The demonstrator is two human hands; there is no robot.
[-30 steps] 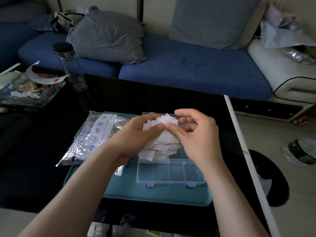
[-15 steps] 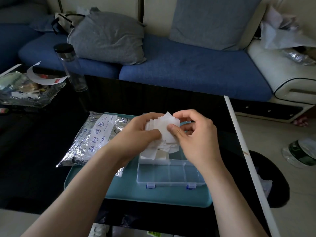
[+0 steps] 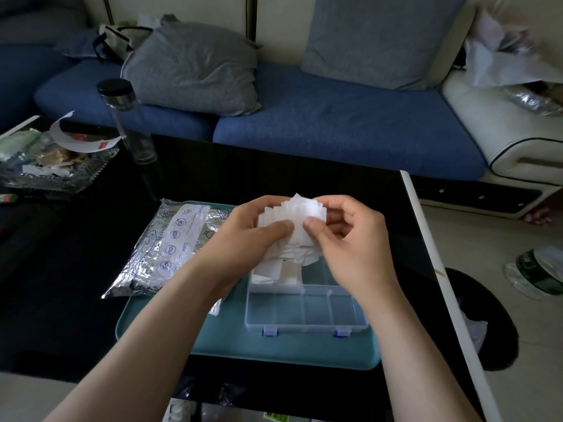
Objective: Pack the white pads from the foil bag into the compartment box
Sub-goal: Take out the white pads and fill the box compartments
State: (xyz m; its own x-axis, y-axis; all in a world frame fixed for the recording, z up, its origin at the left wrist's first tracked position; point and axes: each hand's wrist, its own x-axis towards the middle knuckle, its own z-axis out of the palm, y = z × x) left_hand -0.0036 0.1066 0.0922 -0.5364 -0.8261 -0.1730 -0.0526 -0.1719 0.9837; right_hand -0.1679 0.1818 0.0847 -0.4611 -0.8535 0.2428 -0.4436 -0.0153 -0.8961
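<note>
Now we hold the fanned pads (image 3: pixel 297 222) above the box (image 3: pixel 306 312), left hand (image 3: pixel 243 236) and right hand (image 3: pixel 350 239) both pinching them; square the stack before lowering it into one compartment.

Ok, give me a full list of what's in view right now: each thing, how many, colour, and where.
pads: a fanned stack, white, held in both hands above the box; count cannot be told
compartment box: one, clear with blue clasps, open on the tray; near row of compartments looks empty
tray: one, teal, on the table
foil bag: one, silver with a white label, left part of the tray
table: one, black, white right edge
bottle: one, clear with black cap, far left of the table
dish: one, clear, with scraps, far left
sofa: one, blue
cushions: two, grey, on the sofa
left hand: gripping the pads
right hand: gripping the pads
</note>
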